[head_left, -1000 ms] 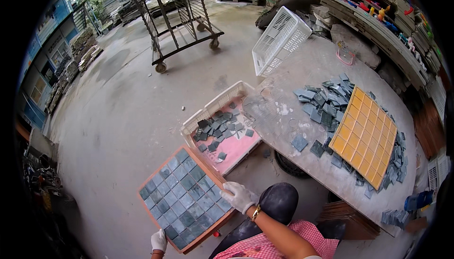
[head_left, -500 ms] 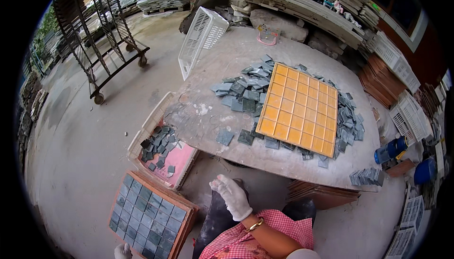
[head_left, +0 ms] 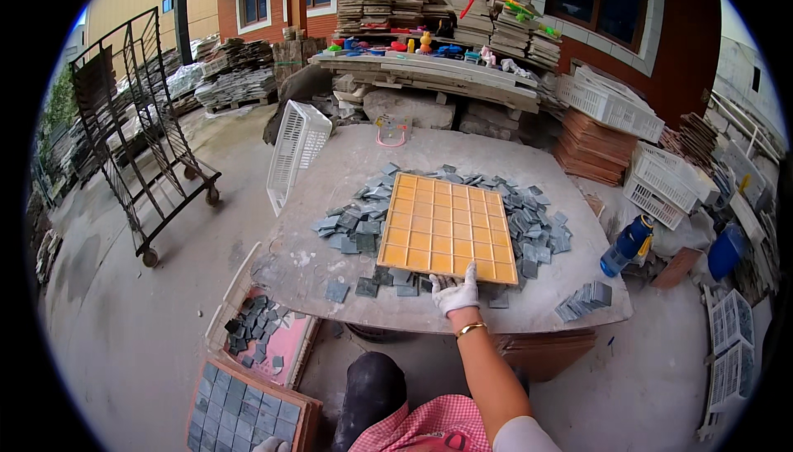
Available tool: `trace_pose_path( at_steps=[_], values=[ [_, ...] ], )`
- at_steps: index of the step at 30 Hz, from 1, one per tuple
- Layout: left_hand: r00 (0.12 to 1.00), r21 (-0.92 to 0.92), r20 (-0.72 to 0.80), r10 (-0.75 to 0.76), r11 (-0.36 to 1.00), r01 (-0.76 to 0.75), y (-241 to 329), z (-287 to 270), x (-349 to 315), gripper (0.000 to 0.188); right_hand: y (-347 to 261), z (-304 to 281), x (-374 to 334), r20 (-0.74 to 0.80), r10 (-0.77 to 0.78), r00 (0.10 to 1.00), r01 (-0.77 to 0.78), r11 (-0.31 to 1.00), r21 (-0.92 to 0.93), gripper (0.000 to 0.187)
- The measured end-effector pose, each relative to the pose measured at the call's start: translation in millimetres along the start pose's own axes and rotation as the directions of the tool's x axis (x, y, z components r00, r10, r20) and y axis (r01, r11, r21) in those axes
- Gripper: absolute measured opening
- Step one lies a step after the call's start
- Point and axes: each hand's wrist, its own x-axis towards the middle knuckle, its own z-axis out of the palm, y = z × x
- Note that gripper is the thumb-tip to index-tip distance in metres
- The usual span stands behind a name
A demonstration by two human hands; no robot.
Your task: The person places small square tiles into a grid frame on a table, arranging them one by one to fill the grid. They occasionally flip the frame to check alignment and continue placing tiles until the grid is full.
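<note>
A square yellow grid tray [head_left: 446, 229] lies on a heap of small dark-grey stone tiles [head_left: 529, 217] on the table. My right hand [head_left: 457, 293], in a whitish glove, grips the tray's near edge, its thumb over the rim and its fingers at the edge. Only a bit of my gloved left hand [head_left: 271, 445] shows at the lower border, beside a board covered with grey tiles in rows [head_left: 235, 409]; its fingers are mostly cut off.
A pink-bottomed crate [head_left: 277, 373] with loose tiles stands left of the dusty table [head_left: 281, 274]. On the table's right corner is a row of tiles [head_left: 585, 302], near a blue bottle [head_left: 626, 246]. A wheeled metal rack [head_left: 144, 138] stands at far left.
My right hand has reached forward from my lap to the yellow tray's near edge. The view has tilted up, and my left hand has stayed low by the tiled board.
</note>
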Motion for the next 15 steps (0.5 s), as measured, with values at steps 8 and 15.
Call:
trace_pose_path(
  at_steps=[8, 15],
  values=[
    [0.986, -0.751, 0.169, 0.008, 0.649, 0.124, 98.1, 46.9, 60.7, 0.021, -14.8, -8.6, -56.0, 0.234, -0.133, 0.963, 0.220, 0.890, -0.400, 0.018],
    [0.879, -0.848, 0.461, 0.118, 0.350, 0.398, 168.8, 62.4, 81.9, 0.050, 49.7, -148.5, -265.1, 0.109, -0.077, 0.991, 0.131, 0.707, -0.695, 0.036]
  ],
)
